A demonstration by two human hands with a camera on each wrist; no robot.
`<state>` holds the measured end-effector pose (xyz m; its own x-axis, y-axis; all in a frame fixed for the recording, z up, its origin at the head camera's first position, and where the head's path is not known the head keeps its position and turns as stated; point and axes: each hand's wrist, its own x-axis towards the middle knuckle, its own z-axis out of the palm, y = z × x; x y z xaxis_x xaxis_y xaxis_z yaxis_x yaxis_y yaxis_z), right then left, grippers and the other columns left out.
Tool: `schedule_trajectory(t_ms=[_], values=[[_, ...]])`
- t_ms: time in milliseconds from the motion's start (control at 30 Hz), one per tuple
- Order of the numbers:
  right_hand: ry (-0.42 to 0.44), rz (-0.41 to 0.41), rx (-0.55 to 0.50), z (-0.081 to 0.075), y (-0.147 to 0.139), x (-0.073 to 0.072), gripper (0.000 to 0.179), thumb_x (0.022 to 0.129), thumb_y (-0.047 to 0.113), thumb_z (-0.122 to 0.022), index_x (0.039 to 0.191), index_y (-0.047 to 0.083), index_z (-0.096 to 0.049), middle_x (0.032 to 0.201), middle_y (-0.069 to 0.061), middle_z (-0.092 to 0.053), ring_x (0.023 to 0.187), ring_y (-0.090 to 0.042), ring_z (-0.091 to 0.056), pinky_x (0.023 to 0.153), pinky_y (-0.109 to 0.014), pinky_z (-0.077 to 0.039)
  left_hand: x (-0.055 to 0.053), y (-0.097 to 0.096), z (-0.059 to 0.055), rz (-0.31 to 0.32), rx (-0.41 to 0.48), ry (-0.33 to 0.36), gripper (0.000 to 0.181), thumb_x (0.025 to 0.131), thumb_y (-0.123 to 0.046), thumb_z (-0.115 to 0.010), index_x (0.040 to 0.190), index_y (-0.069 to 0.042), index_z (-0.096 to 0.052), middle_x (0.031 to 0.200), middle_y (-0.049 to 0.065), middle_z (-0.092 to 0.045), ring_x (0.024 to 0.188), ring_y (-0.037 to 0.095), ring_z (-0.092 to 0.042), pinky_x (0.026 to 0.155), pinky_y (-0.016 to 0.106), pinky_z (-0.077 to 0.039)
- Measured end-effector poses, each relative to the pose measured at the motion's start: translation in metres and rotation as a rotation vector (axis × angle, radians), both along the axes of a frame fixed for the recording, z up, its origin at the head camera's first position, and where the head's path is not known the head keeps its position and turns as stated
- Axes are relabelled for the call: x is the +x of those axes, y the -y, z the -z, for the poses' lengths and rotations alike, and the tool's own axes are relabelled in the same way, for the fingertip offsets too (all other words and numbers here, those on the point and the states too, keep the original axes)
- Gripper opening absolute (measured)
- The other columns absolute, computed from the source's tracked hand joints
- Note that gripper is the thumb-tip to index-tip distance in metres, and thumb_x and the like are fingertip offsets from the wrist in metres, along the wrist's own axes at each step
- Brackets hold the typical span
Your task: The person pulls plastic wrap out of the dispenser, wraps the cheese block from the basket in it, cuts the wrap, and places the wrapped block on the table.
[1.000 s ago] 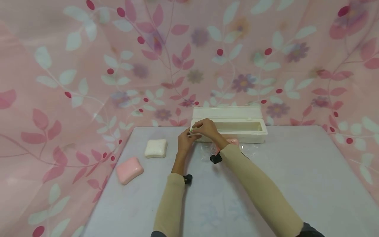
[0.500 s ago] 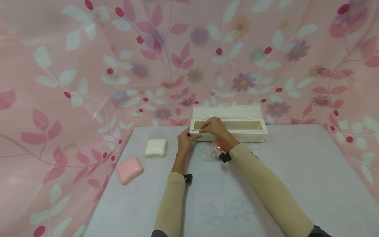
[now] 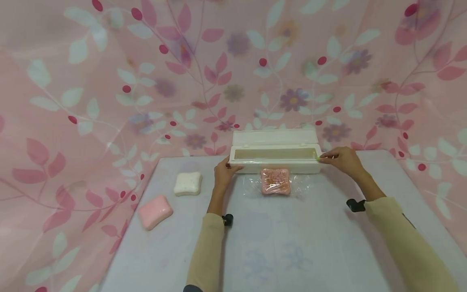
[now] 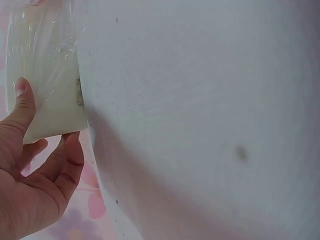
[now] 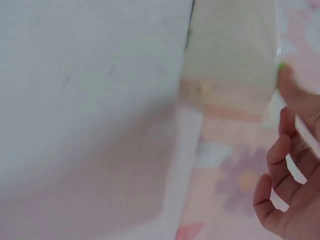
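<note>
The dispenser box (image 3: pixel 275 156) sits open at the far edge of the surface (image 3: pixel 292 243), its lid tipped back at 12 o'clock. The left hand (image 3: pixel 224 172) holds the box's left end, thumb and fingers curled against it; the left wrist view shows film (image 4: pixel 42 60) over that end. The right hand (image 3: pixel 341 158) is at the box's right end, at 3 o'clock from it, its grip pinching a small green slider (image 3: pixel 320 159).

As a judgement: if the left hand eases off, the box could skid sideways. The film could bunch or cling to itself, since it is thin and loose.

A wrapped soap (image 3: pixel 275 181) lies on film just in front of the box, at 6 o'clock, between the hands and touched by neither. A white soap (image 3: pixel 187 183) and a pink soap (image 3: pixel 155 211) lie well apart at 8 o'clock.
</note>
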<state>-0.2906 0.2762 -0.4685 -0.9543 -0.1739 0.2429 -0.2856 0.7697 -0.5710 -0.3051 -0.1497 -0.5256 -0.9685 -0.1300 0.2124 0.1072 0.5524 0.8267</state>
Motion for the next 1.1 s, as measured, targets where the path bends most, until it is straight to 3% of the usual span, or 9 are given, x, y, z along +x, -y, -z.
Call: schedule_trajectory(t_ms=[100,233,333,467,567,700,767,933,1100], values=[[0.011,0.02,-0.05,0.004,0.002,0.006,0.027,0.085,0.025,-0.078,0.105,0.006,-0.076,0.082,-0.008,-0.066,0.079,-0.028,-0.059,0.06,-0.033,-0.045,0.001,-0.001,-0.003,0.018,-0.02,0.018,0.062,0.077,-0.033,-0.085,0.131,-0.011,-0.063,0.104,0.01,-0.07,0.092,0.023,-0.064,0.08,0.036,-0.051],[-0.011,0.147,-0.128,0.015,0.011,0.02,0.039,0.088,0.029,-0.076,0.115,0.002,-0.067,0.086,-0.014,-0.067,0.082,-0.031,-0.063,0.058,-0.033,-0.047,0.005,-0.006,-0.008,0.014,-0.122,0.047,0.073,0.078,-0.037,-0.083,0.14,-0.013,-0.053,0.124,0.016,-0.058,0.113,0.031,-0.056,0.096,0.045,-0.045],[0.05,0.247,-0.19,0.022,0.018,0.03,0.058,0.089,0.044,-0.072,0.123,-0.001,-0.057,0.098,-0.023,-0.069,0.087,-0.037,-0.065,0.058,-0.034,-0.049,0.006,-0.011,-0.013,0.003,-0.252,-0.025,0.076,0.077,-0.033,-0.085,0.142,-0.015,-0.052,0.128,0.018,-0.054,0.114,0.036,-0.053,0.096,0.049,-0.043],[0.115,0.333,-0.26,0.03,0.029,0.035,0.073,0.084,0.054,-0.072,0.128,0.0,-0.05,0.107,-0.026,-0.068,0.093,-0.039,-0.066,0.059,-0.034,-0.049,0.007,-0.017,-0.019,0.006,-0.385,-0.196,0.058,0.075,-0.022,-0.086,0.129,-0.015,-0.065,0.122,0.012,-0.058,0.107,0.033,-0.053,0.087,0.05,-0.043],[0.089,0.362,-0.345,0.037,0.037,0.034,0.069,0.083,0.047,-0.077,0.128,0.002,-0.051,0.104,-0.022,-0.071,0.09,-0.032,-0.068,0.057,-0.028,-0.048,0.009,-0.019,-0.021,0.02,-0.396,-0.305,0.04,0.074,-0.016,-0.086,0.112,-0.013,-0.074,0.112,0.008,-0.062,0.101,0.03,-0.052,0.08,0.048,-0.042],[0.046,0.369,-0.473,0.046,0.045,0.034,0.062,0.085,0.033,-0.079,0.132,0.003,-0.052,0.101,-0.019,-0.072,0.078,-0.008,-0.068,0.055,-0.02,-0.048,0.01,-0.019,-0.018,0.022,-0.426,-0.465,0.022,0.069,-0.012,-0.088,0.089,-0.01,-0.079,0.093,0.005,-0.068,0.088,0.029,-0.056,0.071,0.045,-0.045],[0.034,0.376,-0.516,0.048,0.048,0.036,0.059,0.086,0.028,-0.078,0.133,0.003,-0.052,0.101,-0.018,-0.072,0.073,0.003,-0.064,0.055,-0.018,-0.048,0.01,-0.018,-0.017,0.03,-0.431,-0.512,0.016,0.07,-0.011,-0.087,0.083,-0.009,-0.078,0.086,0.004,-0.069,0.082,0.027,-0.059,0.069,0.042,-0.047],[-0.009,0.342,-0.543,0.046,0.055,0.045,0.053,0.086,0.022,-0.079,0.131,0.004,-0.057,0.099,-0.016,-0.073,0.07,0.01,-0.06,0.056,-0.015,-0.047,0.016,-0.016,-0.021,0.124,-0.325,-0.473,0.007,0.078,-0.006,-0.082,0.081,-0.004,-0.076,0.082,0.004,-0.068,0.076,0.021,-0.061,0.071,0.031,-0.051],[-0.144,0.239,-0.431,0.041,0.055,0.057,0.028,0.087,0.015,-0.077,0.113,0.006,-0.073,0.092,-0.013,-0.074,0.075,0.002,-0.061,0.06,-0.013,-0.043,0.027,-0.011,-0.028,0.273,-0.267,-0.443,0.005,0.082,-0.002,-0.077,0.087,-0.002,-0.076,0.086,0.005,-0.068,0.077,0.018,-0.064,0.068,0.029,-0.052]])
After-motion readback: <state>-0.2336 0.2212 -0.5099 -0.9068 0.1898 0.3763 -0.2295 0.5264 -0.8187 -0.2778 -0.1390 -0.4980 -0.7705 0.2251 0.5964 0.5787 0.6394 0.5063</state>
